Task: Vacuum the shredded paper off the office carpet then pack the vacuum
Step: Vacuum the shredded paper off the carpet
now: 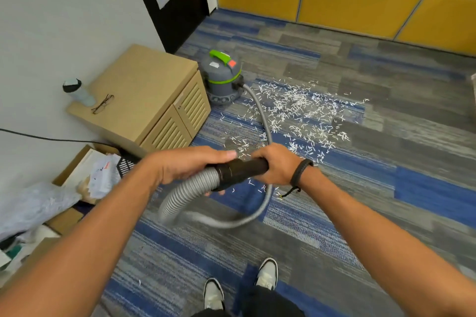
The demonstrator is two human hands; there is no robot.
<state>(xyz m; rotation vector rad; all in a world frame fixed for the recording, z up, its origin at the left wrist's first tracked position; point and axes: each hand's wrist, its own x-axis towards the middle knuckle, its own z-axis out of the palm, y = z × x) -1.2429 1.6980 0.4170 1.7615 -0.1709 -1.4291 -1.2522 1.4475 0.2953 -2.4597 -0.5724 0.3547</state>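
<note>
Shredded paper (301,113) still strewn over carpet (386,162); vacuuming barely begun, packing untouched. Both hands grasping black hose end (242,168): left hand (188,165), right hand (275,165).

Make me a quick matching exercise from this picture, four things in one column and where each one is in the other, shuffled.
Things:
1. glasses
2. vacuum canister
3. shredded paper
4. hose cuff

Places:
A. scattered over the carpet
B. gripped by the left hand and right hand
C. on top of the cabinet
D. on the floor beside the cabinet

Pairs: 1-C, 2-D, 3-A, 4-B
</note>
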